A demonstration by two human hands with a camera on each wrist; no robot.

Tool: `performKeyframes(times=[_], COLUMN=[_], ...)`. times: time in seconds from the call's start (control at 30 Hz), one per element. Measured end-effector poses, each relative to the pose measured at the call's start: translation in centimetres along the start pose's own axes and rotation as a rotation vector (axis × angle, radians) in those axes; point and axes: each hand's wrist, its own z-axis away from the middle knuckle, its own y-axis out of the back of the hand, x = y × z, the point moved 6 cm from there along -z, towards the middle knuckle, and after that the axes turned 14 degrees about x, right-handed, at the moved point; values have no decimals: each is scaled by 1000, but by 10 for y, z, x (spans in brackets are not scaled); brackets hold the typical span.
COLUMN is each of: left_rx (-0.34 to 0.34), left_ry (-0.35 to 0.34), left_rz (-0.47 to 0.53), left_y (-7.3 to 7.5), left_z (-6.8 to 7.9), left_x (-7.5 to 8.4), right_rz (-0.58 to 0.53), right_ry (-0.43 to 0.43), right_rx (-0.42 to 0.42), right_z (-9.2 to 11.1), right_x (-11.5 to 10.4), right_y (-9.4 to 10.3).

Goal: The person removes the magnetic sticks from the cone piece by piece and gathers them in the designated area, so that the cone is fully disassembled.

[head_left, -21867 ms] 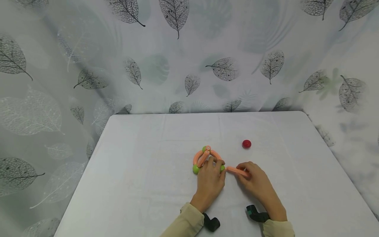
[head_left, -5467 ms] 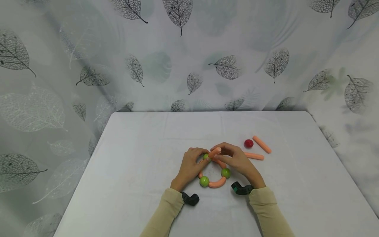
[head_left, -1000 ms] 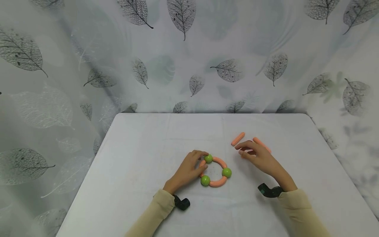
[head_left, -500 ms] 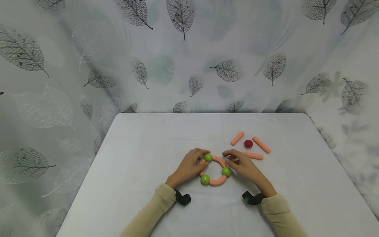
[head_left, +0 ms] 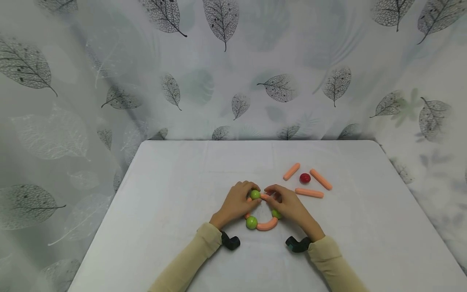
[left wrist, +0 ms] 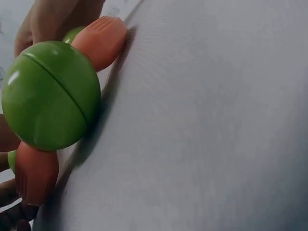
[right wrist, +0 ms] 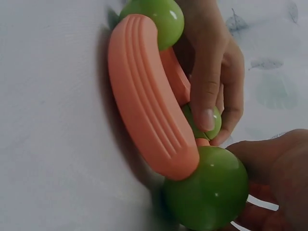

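A ring of curved orange rods (head_left: 267, 224) joined by green balls (head_left: 251, 222) lies flat on the white table. My left hand (head_left: 236, 201) pinches the far green ball (right wrist: 211, 122) between thumb and fingers. From the right, my right hand (head_left: 290, 206) holds the curved orange rod (head_left: 264, 196) just beside that ball, and its fingers cover most of this rod. In the right wrist view the ring's near orange rod (right wrist: 149, 96) shows grooves along its side. The left wrist view shows a green ball (left wrist: 50, 95) with an orange rod on either side.
Behind the right hand lie a red ball (head_left: 305, 178) and three loose straight orange rods (head_left: 309, 192) around it. The white table (head_left: 175, 178) ends at a leaf-patterned curtain (head_left: 204, 121) at the back and sides.
A straight rod, held at the far ball several seconds ago, now lies by the red ball. My right hand has since moved left from over the red ball to the ring; the left hand stays there.
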Motion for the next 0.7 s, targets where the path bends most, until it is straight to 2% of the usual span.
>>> performKeyframes(times=[0.23, 0.43, 0.7], left_rx=[36, 63, 76], left_ry=[13, 13, 5], left_rz=[-15, -27, -25], left_y=[-1, -3, -4], left_z=[1, 3, 1], left_x=[0, -3, -3], right_rz=[67, 74, 82], right_ry=[-1, -11, 26], right_rx=[48, 67, 104], right_z=[2, 4, 5], right_x=[-4, -6, -12], right_y=[-5, -9, -8])
